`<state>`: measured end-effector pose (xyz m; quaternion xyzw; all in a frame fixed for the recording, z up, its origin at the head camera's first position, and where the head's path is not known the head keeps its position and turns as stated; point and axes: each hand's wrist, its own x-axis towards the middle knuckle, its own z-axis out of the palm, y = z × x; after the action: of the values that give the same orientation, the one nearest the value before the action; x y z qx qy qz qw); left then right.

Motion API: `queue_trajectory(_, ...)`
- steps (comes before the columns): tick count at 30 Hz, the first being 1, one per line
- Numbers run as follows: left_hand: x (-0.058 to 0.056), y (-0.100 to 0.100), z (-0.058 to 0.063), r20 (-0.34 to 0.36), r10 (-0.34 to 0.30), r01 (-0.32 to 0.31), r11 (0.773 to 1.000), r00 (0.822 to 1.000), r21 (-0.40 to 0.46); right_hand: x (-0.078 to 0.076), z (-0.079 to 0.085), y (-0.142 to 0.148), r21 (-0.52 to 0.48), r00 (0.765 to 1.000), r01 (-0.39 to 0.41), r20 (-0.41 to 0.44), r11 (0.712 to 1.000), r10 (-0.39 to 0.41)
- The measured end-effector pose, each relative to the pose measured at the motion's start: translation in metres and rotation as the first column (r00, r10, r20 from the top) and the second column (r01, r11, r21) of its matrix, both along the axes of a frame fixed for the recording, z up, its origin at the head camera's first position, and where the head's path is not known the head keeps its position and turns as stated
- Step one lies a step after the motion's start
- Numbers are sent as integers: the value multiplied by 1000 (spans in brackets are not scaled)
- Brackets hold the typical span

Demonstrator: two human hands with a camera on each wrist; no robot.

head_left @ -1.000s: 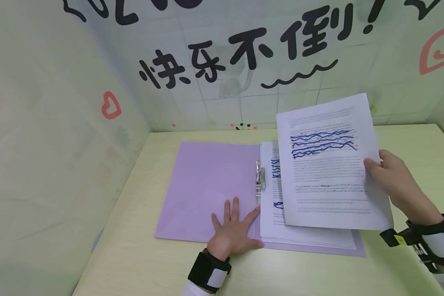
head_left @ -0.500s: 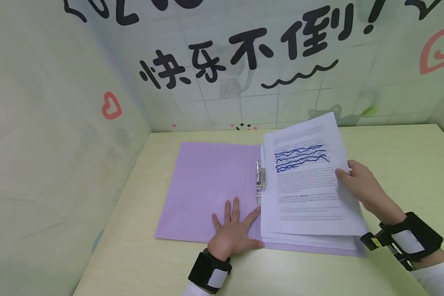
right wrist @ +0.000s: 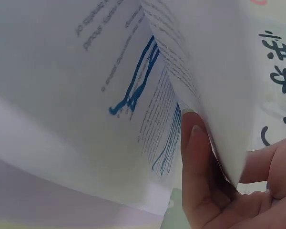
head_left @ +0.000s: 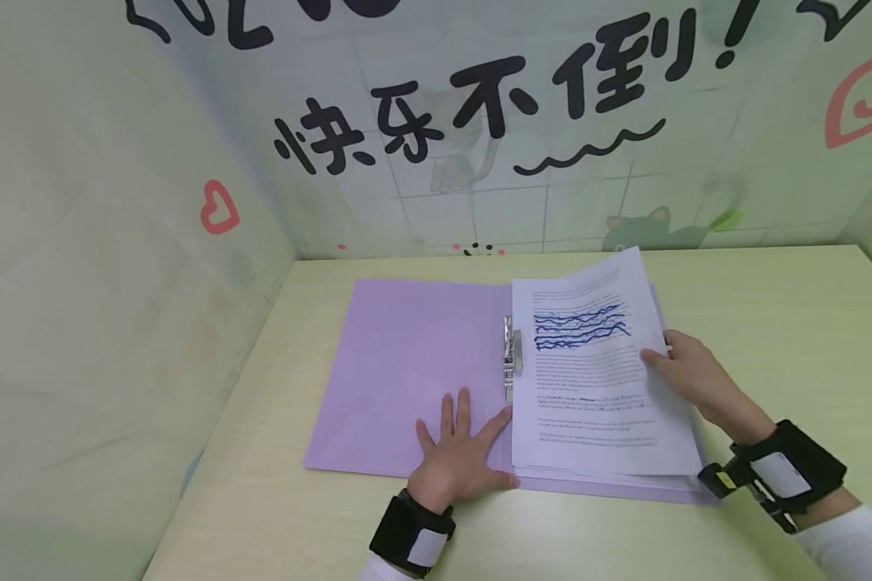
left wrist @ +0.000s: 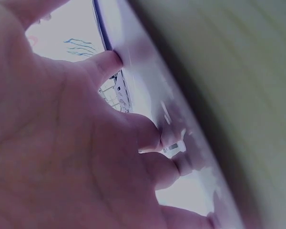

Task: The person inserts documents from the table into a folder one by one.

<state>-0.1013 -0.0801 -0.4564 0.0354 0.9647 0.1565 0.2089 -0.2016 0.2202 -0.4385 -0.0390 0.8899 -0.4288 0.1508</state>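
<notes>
A purple folder (head_left: 414, 355) lies spread flat on the table, with a metal clip (head_left: 512, 357) along its spine. My left hand (head_left: 456, 464) rests on the folder's left cover near the spine, fingers spread. My right hand (head_left: 693, 375) pinches the right edge of a printed sheet (head_left: 589, 387) marked with blue wavy lines, thumb on top and fingers beneath. The sheet's left edge lies beside the clip, while its right side is raised and bent. Under it, in the right wrist view, shows another printed page (right wrist: 86, 95) with blue scribbles.
The pale wooden table (head_left: 792, 323) extends around the folder on every side. Behind it stands a wall (head_left: 436, 210) with large black characters, and another wall (head_left: 102, 307) closes the left side. Both wrists wear black straps (head_left: 792, 468).
My right hand has brought the sheet left and down, from raised above the folder's right side onto the paper stack by the clip. My left hand has stayed in place.
</notes>
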Motion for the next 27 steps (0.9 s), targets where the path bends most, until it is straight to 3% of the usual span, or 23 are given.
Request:
queue_trajectory(7, -1, 0, 0, 4, 1, -1, 1000, 1000, -3, -3, 0, 13, 151, 999, -4, -43, 989, 10)
queue_trajectory(13, 0, 0, 2, 5, -1, 2, 1000, 1000, -10, -4, 7, 23, 308, 991, 41, -137, 950, 2)
queue_trajectory(18, 0, 1, 2, 9, -6, 7, 1000, 1000, -21, -7, 8, 24, 363, 978, 73, -208, 929, 4)
queue_trajectory(23, 0, 1, 1, 5, -10, 10, 1000, 1000, -23, -14, 9, 7, 355, 973, -5, -213, 935, 86)
queue_trajectory(27, 0, 1, 1, 6, -11, 11, 1000, 1000, -28, -22, 9, -17, 342, 955, -103, -229, 934, 188)
